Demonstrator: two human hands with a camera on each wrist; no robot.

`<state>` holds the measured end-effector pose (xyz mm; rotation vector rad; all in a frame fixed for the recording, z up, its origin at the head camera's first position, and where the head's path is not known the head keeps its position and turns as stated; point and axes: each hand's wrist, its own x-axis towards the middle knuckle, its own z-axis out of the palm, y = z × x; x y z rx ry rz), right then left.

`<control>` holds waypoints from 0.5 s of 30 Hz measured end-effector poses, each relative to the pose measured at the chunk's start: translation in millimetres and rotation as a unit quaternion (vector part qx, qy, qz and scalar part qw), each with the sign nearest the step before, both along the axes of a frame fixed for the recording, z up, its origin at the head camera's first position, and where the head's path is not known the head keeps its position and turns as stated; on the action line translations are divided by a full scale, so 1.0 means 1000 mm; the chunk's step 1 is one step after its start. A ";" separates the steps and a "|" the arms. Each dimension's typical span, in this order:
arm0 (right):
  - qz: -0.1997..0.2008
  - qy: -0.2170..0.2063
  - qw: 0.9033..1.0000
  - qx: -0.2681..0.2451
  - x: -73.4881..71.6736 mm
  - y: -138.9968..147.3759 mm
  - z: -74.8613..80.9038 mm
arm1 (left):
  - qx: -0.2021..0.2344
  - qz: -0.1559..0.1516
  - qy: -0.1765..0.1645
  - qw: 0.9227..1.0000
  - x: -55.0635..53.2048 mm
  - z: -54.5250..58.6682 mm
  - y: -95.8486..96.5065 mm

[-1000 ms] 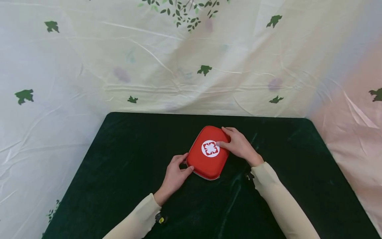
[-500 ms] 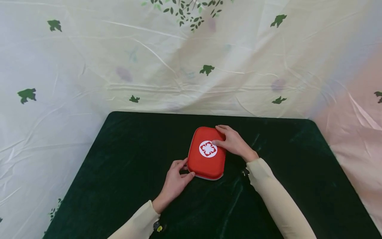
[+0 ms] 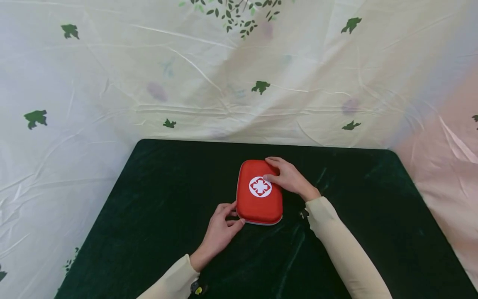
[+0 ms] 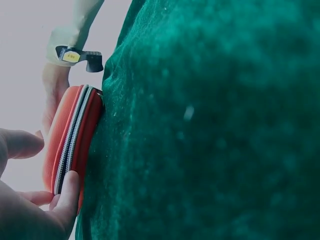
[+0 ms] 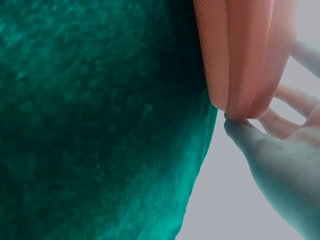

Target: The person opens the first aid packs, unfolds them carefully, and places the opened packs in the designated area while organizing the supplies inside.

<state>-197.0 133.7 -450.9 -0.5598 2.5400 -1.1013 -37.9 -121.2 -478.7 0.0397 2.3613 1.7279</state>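
A red zippered first-aid case (image 3: 259,205) with a white round emblem lies on the dark green cloth, its long sides running nearly straight away from me. My left hand (image 3: 216,232) holds its near left corner, thumb by the near edge. In the left wrist view, one finger (image 4: 69,187) touches the side of the case by the zipper. The far right corner is gripped by my right hand (image 3: 291,177), whose thumb lies on the lid beside the emblem. The right wrist view shows fingertips (image 5: 237,126) at the edge of the case (image 5: 250,60).
A dark green velvety cloth (image 3: 179,178) covers the table. Pale curtains (image 3: 209,83) with green leaf and bird shapes hang behind and on both sides. Small dark devices sit at both wrists, the left one (image 3: 196,288) with a yellow mark.
The case has turned counterclockwise from a rightward slant to nearly straight. My right hand has moved left with its far end, while the left hand has shifted slightly toward me.
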 end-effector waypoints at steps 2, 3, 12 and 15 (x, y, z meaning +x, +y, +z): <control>0.003 0.000 1.000 -0.001 0.000 0.000 0.000 | -0.010 0.002 0.001 1.000 -0.002 -0.001 -0.001; 0.004 0.000 1.000 -0.001 0.001 0.000 -0.001 | -0.015 0.003 0.002 1.000 -0.003 -0.001 -0.001; -0.002 0.033 0.999 0.005 0.010 0.005 -0.006 | -0.079 -0.014 0.010 0.997 -0.021 0.003 -0.007; -0.008 0.050 0.999 0.009 0.017 0.006 -0.005 | -0.117 -0.028 0.019 0.993 -0.028 0.006 -0.008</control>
